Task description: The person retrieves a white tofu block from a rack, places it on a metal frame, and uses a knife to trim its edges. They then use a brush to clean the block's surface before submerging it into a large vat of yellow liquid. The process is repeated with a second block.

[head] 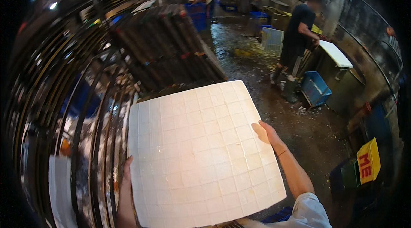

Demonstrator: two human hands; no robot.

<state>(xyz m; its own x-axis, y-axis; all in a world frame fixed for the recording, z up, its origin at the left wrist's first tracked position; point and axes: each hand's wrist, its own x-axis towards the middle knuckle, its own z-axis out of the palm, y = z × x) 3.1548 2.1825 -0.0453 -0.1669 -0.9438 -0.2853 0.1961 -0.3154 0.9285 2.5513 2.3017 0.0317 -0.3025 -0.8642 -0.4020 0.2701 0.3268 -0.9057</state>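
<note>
A large white slab (205,154), scored into a grid of squares and wet in places, spans the space in front of me; it looks like a sheet of tofu. My left hand (127,170) grips its left edge, with only the thumb side showing. On the opposite edge is my right hand (271,135), thumb over the top face and fingers hidden beneath. A thin bracelet circles my right wrist. What supports the slab from below is mostly hidden.
Metal racks (93,138) line the left, beside a leaning stack of dark wooden boards (167,48). A person (297,35) stands at a white-topped metal container (335,54), near a blue crate (315,88). A yellow container (368,161) sits right. The floor (244,64) is wet and littered.
</note>
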